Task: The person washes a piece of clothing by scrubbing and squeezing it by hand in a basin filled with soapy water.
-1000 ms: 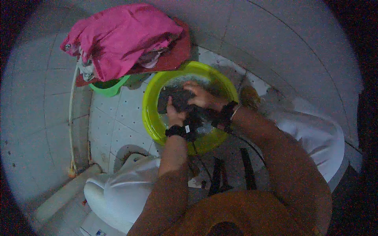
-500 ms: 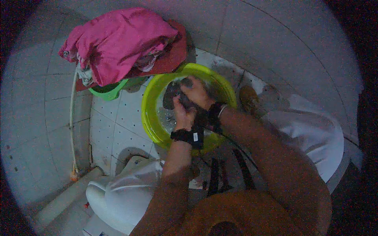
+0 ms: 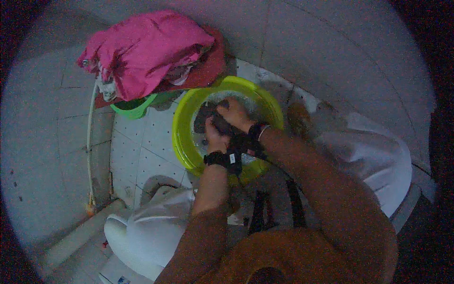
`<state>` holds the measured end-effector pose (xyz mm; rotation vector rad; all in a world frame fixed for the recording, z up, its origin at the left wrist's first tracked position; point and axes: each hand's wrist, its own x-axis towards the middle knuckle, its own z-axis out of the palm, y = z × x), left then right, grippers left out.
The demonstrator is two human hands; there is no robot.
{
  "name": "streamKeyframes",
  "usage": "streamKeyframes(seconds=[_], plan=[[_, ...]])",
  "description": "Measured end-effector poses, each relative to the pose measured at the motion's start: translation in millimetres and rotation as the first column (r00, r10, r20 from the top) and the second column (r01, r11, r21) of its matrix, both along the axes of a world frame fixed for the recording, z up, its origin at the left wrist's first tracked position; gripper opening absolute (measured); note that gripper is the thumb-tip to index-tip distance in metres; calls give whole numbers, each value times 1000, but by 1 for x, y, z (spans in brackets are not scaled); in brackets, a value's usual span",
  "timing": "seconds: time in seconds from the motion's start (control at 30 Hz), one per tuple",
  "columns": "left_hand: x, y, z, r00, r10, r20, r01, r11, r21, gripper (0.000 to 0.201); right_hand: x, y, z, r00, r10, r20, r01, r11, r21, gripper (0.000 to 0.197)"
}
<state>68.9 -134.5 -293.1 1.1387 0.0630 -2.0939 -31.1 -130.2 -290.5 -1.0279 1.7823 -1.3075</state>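
Both my hands are inside a yellow-green basin (image 3: 183,146) of sudsy water. A dark wet cloth (image 3: 204,113) is bunched between them. My left hand (image 3: 217,136) grips its near side, thumb pointing up and fingers curled under. The right hand (image 3: 235,116) holds the same cloth from the far right side, fingers bent over it. Black straps circle both wrists, with a small black box near the left one. Folds of the cloth under the palms are hidden, and the light is dim and grainy.
Beyond the basin to the left, a pink garment (image 3: 146,52) lies heaped on a red board (image 3: 215,61) over a green basket (image 3: 135,111). A thin pipe (image 3: 90,142) runs down the left wall. White tiled floor (image 3: 151,142) lies around; my white-clothed knees flank the basin.
Both hands have shifted slightly while working the dark cloth, which now looks more spread toward the left. Suds show more along the far side of the basin. The view has moved a little.
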Motion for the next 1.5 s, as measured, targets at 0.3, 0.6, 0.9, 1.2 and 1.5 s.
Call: streamKeyframes(seconds=[0.3,0.6,0.9,1.2,1.5], plan=[[20,7,-13,983,47,178,-43,999,-26,36,-12,-10,0,771,425,-474,-172,856,488,41],[13,-16,36,941,-66,331,122,981,-152,38,-48,-28,63,560,632,-536,-473,775,418,27],[21,-12,16,318,192,929,886,288,-363,39,-36,-16,131,515,734,-442,-669,667,329,21],[38,-34,-28,156,52,986,920,356,-164,45,-22,-25,137,449,748,-489,-734,621,275,21],[7,9,82,-10,219,976,981,190,-33,47,-37,-32,117,413,772,-484,-648,622,439,27]])
